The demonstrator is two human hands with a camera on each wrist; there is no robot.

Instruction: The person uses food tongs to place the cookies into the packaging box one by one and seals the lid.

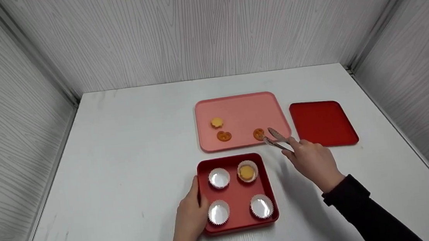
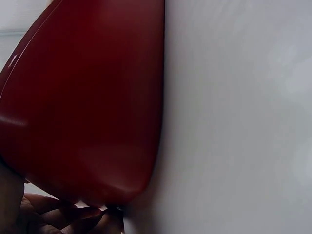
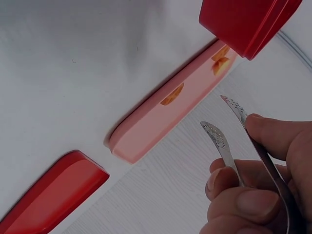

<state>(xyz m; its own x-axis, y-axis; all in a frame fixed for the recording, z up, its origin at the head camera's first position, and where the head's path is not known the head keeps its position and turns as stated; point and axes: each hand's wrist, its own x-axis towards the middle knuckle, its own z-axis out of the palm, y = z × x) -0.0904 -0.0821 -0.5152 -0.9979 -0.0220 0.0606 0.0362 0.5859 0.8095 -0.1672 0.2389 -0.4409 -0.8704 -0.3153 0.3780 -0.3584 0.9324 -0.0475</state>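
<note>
My left hand [image 1: 190, 215] grips the left wall of a square red box [image 1: 237, 221], thumb at the rim; the left wrist view has its fingers [image 2: 63, 214] against the box's corner. Inside stand several white cupcake liners [image 1: 218, 178], one of them bearing a yellow biscuit [image 1: 246, 172]. In my right hand [image 1: 315, 162] is a pair of metal tongs [image 3: 263, 156], their arms spread apart with nothing between the tips. The tongs' tips overlap a brown pretzel-like piece [image 1: 258, 134] on the pink tray [image 1: 242, 110] in the head view.
Farther left on the pink tray lie a second brown pretzel-like piece [image 1: 224, 136] and a yellow flower-shaped biscuit [image 1: 217, 122]. A flat red tray [image 1: 323, 122] sits to its right. Grey wood-grain panels [image 1: 206, 32] enclose the white table [image 1: 123, 144] at the back and sides.
</note>
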